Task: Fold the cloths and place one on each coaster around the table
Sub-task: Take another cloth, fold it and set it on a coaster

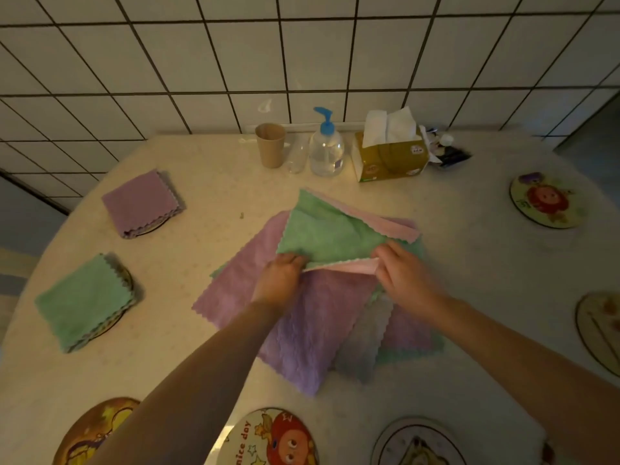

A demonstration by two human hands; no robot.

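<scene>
Hands are both busy on the green cloth [330,229] in the middle of the desk [214,182]: left hand [280,280] pinches its near-left corner, right hand [406,271] pinches the near-right edge where the pink backing shows. That cloth is half folded and sits on top of a messy pile of cloths [302,327], mostly purple with some green and grey peeking out

Over on the left, a folded purple cloth [142,203] lies on a coaster, and a folded green cloth [85,302] lies on another one closer to me. Bare coasters are around the edge: one far right [545,201], one right [600,330], and three along the near side, brown [90,431], one reading "nice day" [273,437] and a pale one [417,443]

At the back by the tiled wall: a paper cup [270,146], pump bottle [326,147] and tissue box [391,159]
</scene>
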